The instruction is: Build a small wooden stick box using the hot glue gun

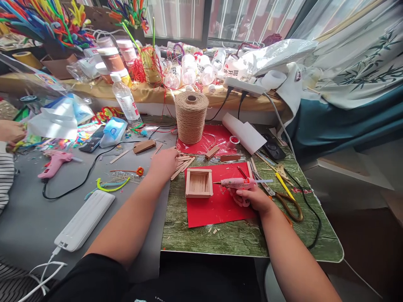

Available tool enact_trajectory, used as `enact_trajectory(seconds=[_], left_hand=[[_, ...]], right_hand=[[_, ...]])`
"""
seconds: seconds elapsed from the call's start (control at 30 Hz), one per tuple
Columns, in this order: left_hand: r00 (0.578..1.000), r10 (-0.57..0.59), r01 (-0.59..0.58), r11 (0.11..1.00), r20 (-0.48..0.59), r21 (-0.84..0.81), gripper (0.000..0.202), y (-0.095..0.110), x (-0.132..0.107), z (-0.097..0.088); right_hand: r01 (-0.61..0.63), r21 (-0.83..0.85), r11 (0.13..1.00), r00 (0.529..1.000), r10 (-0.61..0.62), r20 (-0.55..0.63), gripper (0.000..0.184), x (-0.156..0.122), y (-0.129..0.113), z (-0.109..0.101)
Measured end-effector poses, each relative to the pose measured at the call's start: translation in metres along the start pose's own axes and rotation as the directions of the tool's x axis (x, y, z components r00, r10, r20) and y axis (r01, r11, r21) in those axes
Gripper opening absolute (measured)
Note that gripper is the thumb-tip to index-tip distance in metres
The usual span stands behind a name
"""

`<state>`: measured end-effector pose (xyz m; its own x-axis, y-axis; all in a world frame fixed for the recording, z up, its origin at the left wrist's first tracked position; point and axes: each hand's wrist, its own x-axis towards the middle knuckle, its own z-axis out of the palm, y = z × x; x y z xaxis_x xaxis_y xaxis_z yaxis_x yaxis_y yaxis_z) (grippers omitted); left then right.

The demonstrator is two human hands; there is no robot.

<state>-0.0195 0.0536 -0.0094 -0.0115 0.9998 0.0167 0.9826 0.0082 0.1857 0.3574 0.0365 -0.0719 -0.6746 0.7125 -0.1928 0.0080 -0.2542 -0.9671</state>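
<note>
My right hand [252,198] grips a pink hot glue gun [236,183], with a glue stick poking out of its back. Its nozzle points left, close to the right side of a small square box made of wooden craft sticks [199,194]. The box lies on a red sheet [217,214], its hollow facing up. My left hand [163,164] reaches to a loose pile of craft sticks [183,166] behind the box. Its fingers are bent together over the pile's edge; what they pinch, if anything, is hidden.
A large twine spool [191,119] stands behind the pile. Scissors [288,205] and a yellow-handled tool [285,180] lie right. A second pink glue gun [56,162], a white power bank [85,220] and cords lie left. Another person's hand [11,131] is at far left.
</note>
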Motion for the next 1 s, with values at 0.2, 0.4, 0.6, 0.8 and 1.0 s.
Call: enact_trajectory(seconds=[0.2,0.4,0.6,0.8,1.0], left_hand=[[0.999,-0.005,0.004,1.0,0.037,0.027,0.023,0.001,0.001,0.001],[0.998,-0.036,0.039,0.997,0.042,-0.064,0.025,-0.002,0.005,0.004],[0.998,0.065,-0.059,0.927,0.005,-0.37,0.025,0.019,-0.01,-0.011],[0.949,0.302,-0.225,0.847,0.089,-0.481,0.015,0.056,-0.034,-0.018],[0.948,0.292,-0.166,0.798,0.13,-0.58,0.017,0.058,-0.036,-0.025]], right_hand=[[-0.042,0.068,0.997,0.998,0.045,-0.038,0.058,-0.001,0.004,-0.003],[-0.052,0.07,0.996,0.998,0.054,-0.035,0.052,-0.001,0.004,-0.003],[-0.043,0.103,0.994,0.999,0.046,-0.029,0.056,0.001,0.005,-0.004],[-0.029,0.152,0.988,0.999,0.033,-0.025,0.048,0.003,0.009,-0.007],[-0.041,0.184,0.982,0.997,0.052,-0.051,0.038,0.004,0.012,-0.011]])
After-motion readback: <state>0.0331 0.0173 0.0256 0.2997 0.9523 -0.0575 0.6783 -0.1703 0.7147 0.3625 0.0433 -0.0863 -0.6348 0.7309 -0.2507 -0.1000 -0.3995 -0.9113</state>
